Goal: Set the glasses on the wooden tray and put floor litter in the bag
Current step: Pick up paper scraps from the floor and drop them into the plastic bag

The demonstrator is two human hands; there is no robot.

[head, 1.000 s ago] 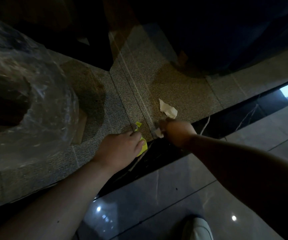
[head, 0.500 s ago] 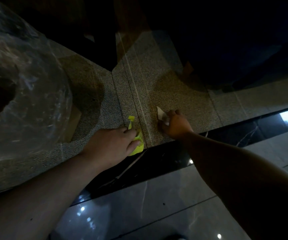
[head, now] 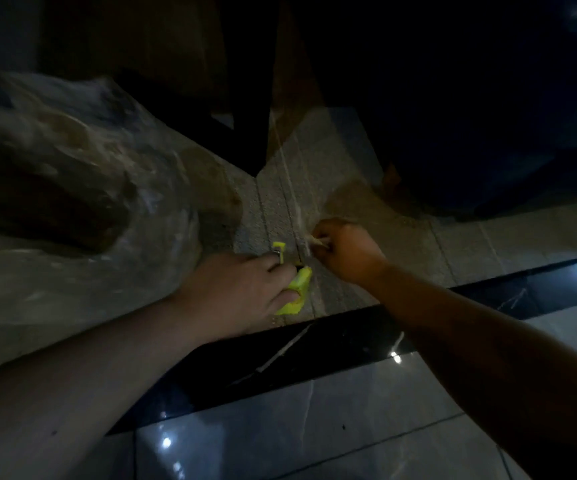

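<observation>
The scene is dim. My left hand [head: 245,289] is closed around yellow litter [head: 297,289], a crumpled wrapper that sticks out past my fingers just above the carpet. My right hand [head: 346,251] is closed on a pale scrap of paper [head: 318,241], of which only a small corner shows between the fingers. The two hands are close together over the grey carpet [head: 280,209]. A large clear plastic bag [head: 72,202] fills the left side, its dark opening facing me. No glasses or wooden tray are in view.
A black glossy strip [head: 315,351] divides the carpet from shiny grey floor tiles [head: 315,427] near me. Dark furniture [head: 453,98] looms at the top and right. A dark furniture leg [head: 249,133] stands on the carpet beyond my hands.
My right hand moved forward to the pale paper scrap on the carpet and closed on it. My left hand kept its yellow litter. The view shifted and the bag sits nearer the hands.
</observation>
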